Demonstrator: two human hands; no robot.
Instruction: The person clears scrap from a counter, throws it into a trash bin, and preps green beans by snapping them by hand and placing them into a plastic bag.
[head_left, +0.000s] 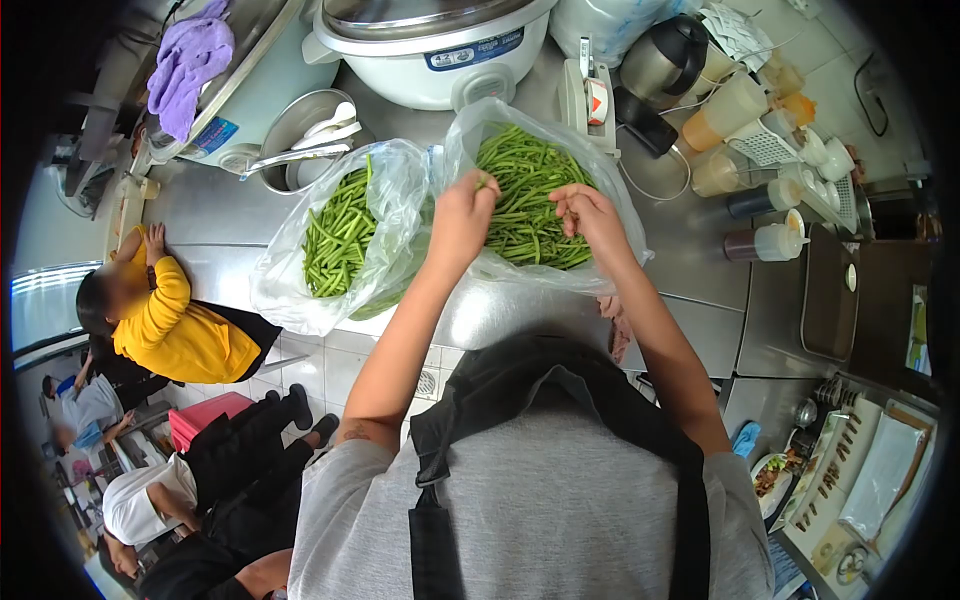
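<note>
A clear plastic bag (634, 225) full of long green beans (530, 160) lies open on the steel counter in front of me. My left hand (466, 215) is closed over the bag's left side, with a bit of green bean showing at its fingertips. Above the right side of the beans, my right hand (590, 215) has its fingers curled together; whatever they pinch is too small to make out. Just left of that bag sits a second plastic bag (395, 190) holding shorter cut green beans (340, 235).
Behind the bags stand a large white rice cooker (420, 65), a metal pot with ladles (300, 140) and a tape dispenser (590, 105). Sauce bottles (760, 242) line the right. A person in yellow (180, 320) leans on the counter at left; other people stand beyond.
</note>
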